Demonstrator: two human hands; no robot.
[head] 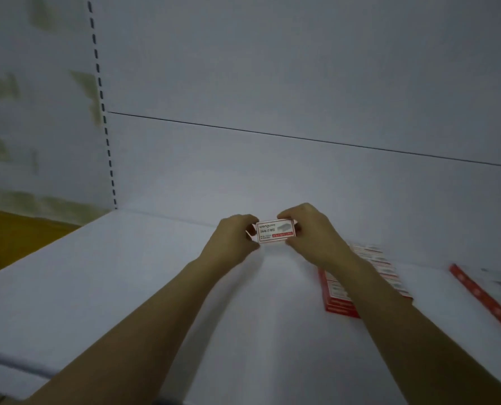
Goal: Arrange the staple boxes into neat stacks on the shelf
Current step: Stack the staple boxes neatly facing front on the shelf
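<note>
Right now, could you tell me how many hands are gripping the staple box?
2: the left hand pinches the staple box at its left end, the right hand at its right end.

fingertips of left hand (pixel 234 232) and right hand (pixel 307 229) cover both short ends of staple box (pixel 276 231), small print under logo too tiny to read. can't tell if box touches shelf (pixel 126 287). stack of boxes (pixel 360 283) half hidden behind right forearm, blurry, count unclear. red strip (pixel 487 302) cut off by right edge, smeared. both arms cut off at bottom edge.
</note>
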